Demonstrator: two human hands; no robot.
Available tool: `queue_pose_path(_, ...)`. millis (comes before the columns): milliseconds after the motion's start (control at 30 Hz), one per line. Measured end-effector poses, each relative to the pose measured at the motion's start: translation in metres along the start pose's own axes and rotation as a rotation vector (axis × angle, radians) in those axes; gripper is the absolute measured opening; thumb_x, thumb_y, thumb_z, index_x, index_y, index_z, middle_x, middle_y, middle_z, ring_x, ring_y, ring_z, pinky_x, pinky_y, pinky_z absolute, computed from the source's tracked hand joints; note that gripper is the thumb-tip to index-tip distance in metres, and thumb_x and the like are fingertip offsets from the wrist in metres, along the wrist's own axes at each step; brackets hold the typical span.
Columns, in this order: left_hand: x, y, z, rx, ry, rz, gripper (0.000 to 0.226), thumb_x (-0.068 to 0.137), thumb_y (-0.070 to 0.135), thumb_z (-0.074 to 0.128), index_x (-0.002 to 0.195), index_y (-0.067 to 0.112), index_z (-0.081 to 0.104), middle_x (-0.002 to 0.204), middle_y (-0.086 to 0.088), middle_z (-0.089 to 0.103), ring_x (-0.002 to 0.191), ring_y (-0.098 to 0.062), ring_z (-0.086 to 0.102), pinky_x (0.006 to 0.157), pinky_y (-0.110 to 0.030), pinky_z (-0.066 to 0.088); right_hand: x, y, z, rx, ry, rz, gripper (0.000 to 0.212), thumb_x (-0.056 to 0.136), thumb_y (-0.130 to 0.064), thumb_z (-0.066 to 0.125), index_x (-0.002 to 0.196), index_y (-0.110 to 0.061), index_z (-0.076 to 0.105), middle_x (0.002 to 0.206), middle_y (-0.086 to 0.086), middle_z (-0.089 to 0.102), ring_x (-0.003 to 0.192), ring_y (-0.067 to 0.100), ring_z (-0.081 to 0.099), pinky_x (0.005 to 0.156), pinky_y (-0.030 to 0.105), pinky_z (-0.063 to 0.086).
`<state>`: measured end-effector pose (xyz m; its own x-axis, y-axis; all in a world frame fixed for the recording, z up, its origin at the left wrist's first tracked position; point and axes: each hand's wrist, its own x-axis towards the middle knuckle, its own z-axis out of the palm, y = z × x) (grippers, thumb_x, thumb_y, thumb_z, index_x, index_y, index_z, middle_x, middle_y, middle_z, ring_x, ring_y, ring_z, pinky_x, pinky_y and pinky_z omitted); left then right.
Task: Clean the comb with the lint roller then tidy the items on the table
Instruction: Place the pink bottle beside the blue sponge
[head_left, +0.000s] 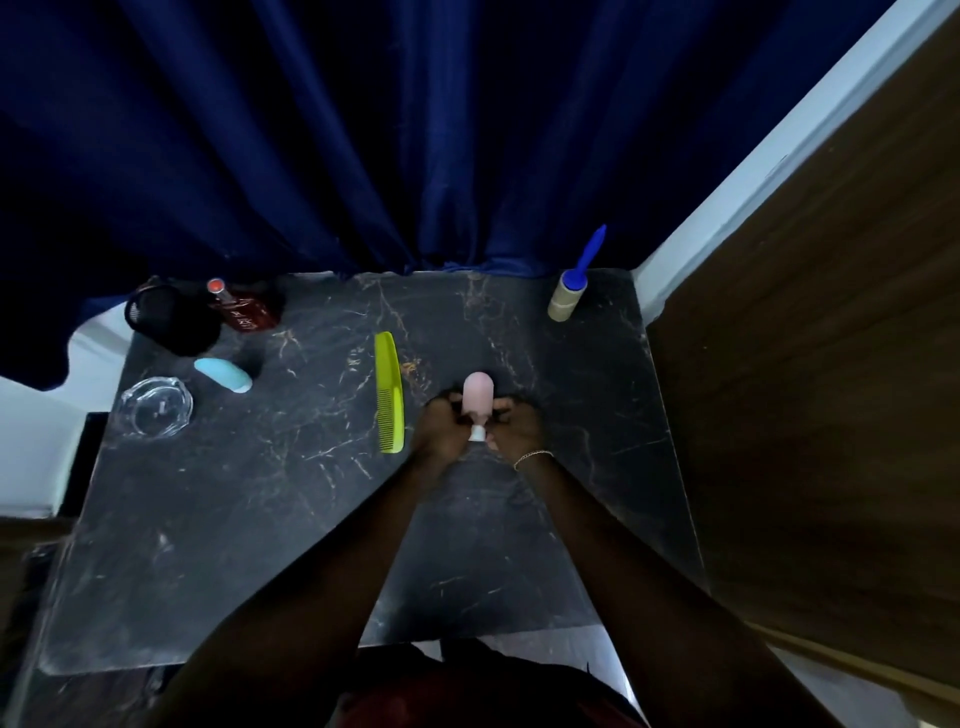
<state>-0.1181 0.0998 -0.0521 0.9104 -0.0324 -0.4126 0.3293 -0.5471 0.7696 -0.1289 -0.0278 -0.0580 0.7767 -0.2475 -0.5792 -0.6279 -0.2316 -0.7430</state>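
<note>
A yellow-green comb lies flat near the middle of the black marble table. The lint roller, with a blue handle and tan roll, lies at the table's back right corner, far from both hands. Just right of the comb, my left hand and my right hand both grip a small pink bottle with a white cap, one hand on each side of its lower part.
At the back left stand a black mesh object and a dark red bottle. A light blue bottle lies beside a clear glass ashtray. A dark blue curtain hangs behind; a wooden panel borders the right.
</note>
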Motion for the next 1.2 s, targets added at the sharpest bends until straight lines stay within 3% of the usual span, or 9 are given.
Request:
queue_pose_path(167, -0.017, -0.007, -0.024, -0.032, 0.036, 0.011, 0.025, 0.08, 0.017, 0.077, 0.104, 0.013, 0.072, 0.1, -0.003, 0.077, 0.093, -0.018, 0.07, 0.073, -0.03, 0.051, -0.018, -0.009, 0.015, -0.034, -0.025, -0.048, 0.024, 0.08, -0.006, 0.075, 0.102, -0.002, 0.066, 0.069, 0.016, 0.065, 0.059, 0.026, 0.059, 0.07, 0.047, 0.057)
queue_pose_path(333, -0.019, -0.032, -0.054, -0.067, 0.094, -0.017, 0.019, 0.075, 0.021, 0.073, 0.09, 0.018, 0.063, 0.092, -0.009, 0.074, 0.089, -0.029, 0.07, 0.082, -0.041, 0.057, -0.031, -0.024, 0.042, -0.055, -0.066, -0.101, 0.027, 0.082, -0.001, 0.072, 0.108, 0.005, 0.064, 0.064, 0.01, 0.063, 0.04, 0.004, 0.055, 0.05, 0.028, 0.05)
queue_pose_path(467, -0.029, -0.041, -0.082, -0.089, 0.121, -0.005, 0.018, 0.079, 0.015, 0.073, 0.094, 0.018, 0.063, 0.091, -0.009, 0.072, 0.086, -0.029, 0.069, 0.073, -0.03, 0.049, -0.044, -0.04, 0.068, -0.049, -0.11, -0.102, 0.031, 0.081, -0.001, 0.074, 0.109, 0.003, 0.063, 0.082, 0.015, 0.067, 0.066, 0.025, 0.062, 0.06, 0.039, 0.057)
queue_pose_path(533, -0.032, -0.047, -0.096, -0.098, 0.139, 0.0, 0.023, 0.074, 0.024, 0.073, 0.094, 0.02, 0.061, 0.096, -0.01, 0.074, 0.087, -0.028, 0.069, 0.073, -0.03, 0.049, -0.048, -0.046, 0.082, -0.055, -0.127, -0.108, 0.03, 0.081, 0.0, 0.073, 0.11, 0.003, 0.063, 0.084, 0.015, 0.067, 0.071, 0.026, 0.061, 0.058, 0.037, 0.056)
queue_pose_path(667, -0.04, -0.063, -0.125, -0.104, 0.195, -0.023, 0.024, 0.081, 0.014, 0.077, 0.1, 0.012, 0.063, 0.094, -0.003, 0.072, 0.086, -0.022, 0.067, 0.07, -0.025, 0.044, -0.051, -0.055, 0.113, -0.116, -0.152, -0.178, 0.024, 0.078, 0.001, 0.073, 0.099, -0.008, 0.064, 0.084, 0.014, 0.066, 0.079, 0.025, 0.064, 0.078, 0.046, 0.057)
queue_pose_path(767, -0.041, -0.077, -0.145, -0.092, 0.212, -0.035, 0.025, 0.082, 0.011, 0.074, 0.103, 0.012, 0.062, 0.098, -0.006, 0.073, 0.09, -0.025, 0.067, 0.076, -0.029, 0.049, -0.056, -0.064, 0.133, -0.163, -0.181, -0.207, 0.022, 0.08, 0.001, 0.069, 0.099, -0.008, 0.064, 0.08, 0.011, 0.066, 0.068, 0.024, 0.063, 0.069, 0.042, 0.058)
queue_pose_path(900, -0.043, -0.092, -0.172, -0.126, 0.227, -0.034, 0.022, 0.084, 0.01, 0.073, 0.101, 0.013, 0.059, 0.092, -0.003, 0.07, 0.081, -0.02, 0.064, 0.067, -0.02, 0.045, -0.057, -0.072, 0.165, -0.227, -0.181, -0.256, 0.024, 0.079, -0.002, 0.07, 0.082, -0.024, 0.059, 0.082, 0.011, 0.071, 0.063, 0.019, 0.064, 0.067, 0.041, 0.058)
queue_pose_path(1033, -0.04, -0.107, -0.199, -0.126, 0.208, -0.014, 0.025, 0.083, 0.01, 0.073, 0.098, 0.018, 0.054, 0.089, -0.002, 0.071, 0.078, -0.016, 0.064, 0.072, -0.03, 0.049, -0.064, -0.085, 0.189, -0.23, -0.202, -0.258, 0.027, 0.075, -0.009, 0.076, 0.098, -0.012, 0.063, 0.08, 0.007, 0.07, 0.072, 0.025, 0.068, 0.071, 0.043, 0.058)
queue_pose_path(1200, -0.032, -0.12, -0.228, -0.13, 0.24, -0.004, 0.033, 0.077, -0.004, 0.07, 0.085, 0.023, 0.051, 0.07, 0.01, 0.06, 0.063, -0.006, 0.054, 0.065, -0.025, 0.044, -0.068, -0.101, 0.219, -0.275, -0.155, -0.326, 0.024, 0.07, -0.009, 0.079, 0.086, -0.012, 0.062, 0.072, 0.003, 0.067, 0.068, 0.018, 0.062, 0.065, 0.03, 0.051)
